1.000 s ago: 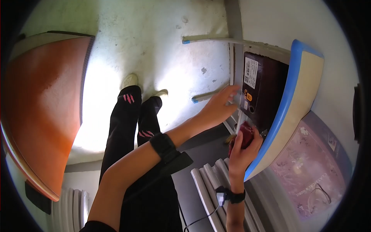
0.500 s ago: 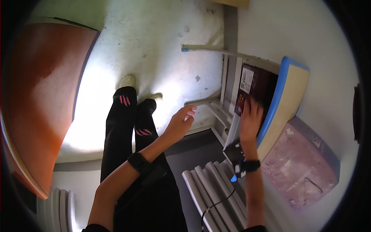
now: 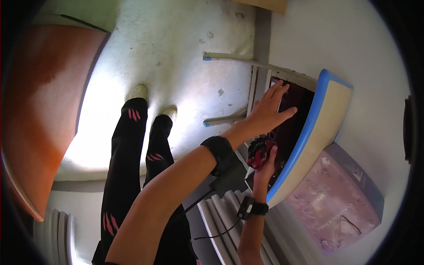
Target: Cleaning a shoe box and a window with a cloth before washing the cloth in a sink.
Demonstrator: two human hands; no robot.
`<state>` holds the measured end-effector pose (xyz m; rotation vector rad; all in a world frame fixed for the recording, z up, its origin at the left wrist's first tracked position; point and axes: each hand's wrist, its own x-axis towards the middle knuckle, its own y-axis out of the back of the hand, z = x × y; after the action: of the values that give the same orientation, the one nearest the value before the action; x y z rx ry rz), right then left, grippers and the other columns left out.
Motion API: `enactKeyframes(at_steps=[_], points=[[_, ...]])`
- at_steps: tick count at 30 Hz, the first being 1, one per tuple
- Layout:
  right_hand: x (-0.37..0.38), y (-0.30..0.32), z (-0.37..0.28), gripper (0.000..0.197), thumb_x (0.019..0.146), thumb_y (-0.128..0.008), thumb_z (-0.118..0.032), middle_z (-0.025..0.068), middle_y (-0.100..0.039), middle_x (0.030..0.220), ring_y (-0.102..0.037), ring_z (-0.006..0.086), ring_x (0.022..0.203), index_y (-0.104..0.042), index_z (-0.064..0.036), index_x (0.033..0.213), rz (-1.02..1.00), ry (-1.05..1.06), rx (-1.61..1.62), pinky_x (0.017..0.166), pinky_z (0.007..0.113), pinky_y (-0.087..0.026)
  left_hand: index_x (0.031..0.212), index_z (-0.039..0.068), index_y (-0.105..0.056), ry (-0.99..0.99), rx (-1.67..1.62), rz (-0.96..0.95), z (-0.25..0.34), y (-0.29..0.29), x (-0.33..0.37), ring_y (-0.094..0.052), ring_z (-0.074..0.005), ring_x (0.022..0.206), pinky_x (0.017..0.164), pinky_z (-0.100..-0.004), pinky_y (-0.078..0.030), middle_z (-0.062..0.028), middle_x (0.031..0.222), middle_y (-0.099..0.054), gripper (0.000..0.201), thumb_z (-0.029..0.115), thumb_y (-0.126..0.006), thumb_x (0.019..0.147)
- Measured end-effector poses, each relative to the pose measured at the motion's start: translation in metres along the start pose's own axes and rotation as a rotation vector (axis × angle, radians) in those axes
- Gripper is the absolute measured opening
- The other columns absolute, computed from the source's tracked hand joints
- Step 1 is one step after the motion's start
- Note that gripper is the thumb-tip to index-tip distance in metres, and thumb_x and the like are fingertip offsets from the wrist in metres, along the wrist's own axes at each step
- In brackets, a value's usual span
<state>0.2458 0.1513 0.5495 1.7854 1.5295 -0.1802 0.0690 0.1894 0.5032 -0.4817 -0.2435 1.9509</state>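
Under a small cream desk with a blue edge [image 3: 305, 128] lies a dark brown-red box [image 3: 295, 104] in the storage space. My left hand [image 3: 270, 112] reaches across to this box, fingers spread over its near side; whether it presses on the surface I cannot tell. Just below it, my right hand [image 3: 265, 170] is closed on a small round black-and-red thing [image 3: 256, 153], whose kind I cannot make out. Part of that thing is hidden by the fingers. Both wrists wear black bands.
A pink-purple floral gift bag [image 3: 333, 198] stands right of the desk. Grey radiator fins [image 3: 221, 216] are below my right forearm, with a black cable [image 3: 221, 233] across them. An orange-brown furniture panel [image 3: 53, 110] fills the left. The desk's metal legs [image 3: 227, 57] reach over the floor.
My left hand has moved right and up, over the dark box. My right hand has drawn back toward me from the box and now holds the black-and-red thing.
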Motion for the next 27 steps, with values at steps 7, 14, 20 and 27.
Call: enactKeyframes(at_steps=[7,14,20,27], points=[[-0.019,-0.047,0.011,0.033,0.087,-0.058,-0.025,0.0094,-0.051,0.074,-0.043,0.0160,0.036,-0.043,-0.0028,0.106,0.160,0.270,0.248,0.026,0.031,-0.036,0.141,0.011,-0.013,0.033,0.128,0.094,-0.008,-0.031,-0.003,-0.025,-0.0463,0.120,0.101,-0.0443,-0.030,-0.0241,0.135,-0.009,0.105,0.036,-0.078,0.062],[-0.054,-0.027,0.027,0.039,0.088,-0.053,-0.008,0.0117,-0.049,0.126,-0.053,0.0148,0.096,-0.041,0.0038,0.123,-0.185,0.213,0.106,0.081,0.026,-0.045,0.143,0.024,-0.007,0.196,0.166,0.002,-0.006,-0.015,-0.007,-0.026,-0.0518,0.116,0.095,-0.0505,-0.035,-0.0230,0.131,-0.008,0.111,0.033,-0.076,0.056],[-0.066,0.052,0.072,0.048,0.087,-0.052,-0.015,0.0125,-0.049,0.126,-0.054,0.0188,0.097,-0.039,-0.0010,0.131,-0.132,-0.069,0.134,0.082,0.029,-0.045,0.144,0.023,-0.015,0.275,0.283,-0.254,0.015,0.043,-0.003,-0.032,-0.0448,0.118,0.093,-0.0443,-0.039,-0.0243,0.129,-0.020,0.107,0.049,-0.073,0.057],[-0.036,0.127,0.064,0.041,0.079,-0.058,-0.029,0.0095,-0.059,0.098,-0.058,0.0215,0.082,-0.050,-0.0078,0.114,-0.275,-0.596,0.444,0.057,0.031,-0.048,0.143,0.025,-0.019,0.420,0.368,-0.523,0.049,0.097,0.025,-0.027,-0.0407,0.124,0.082,-0.0491,-0.040,-0.0208,0.138,-0.017,0.104,0.051,-0.068,0.056]])
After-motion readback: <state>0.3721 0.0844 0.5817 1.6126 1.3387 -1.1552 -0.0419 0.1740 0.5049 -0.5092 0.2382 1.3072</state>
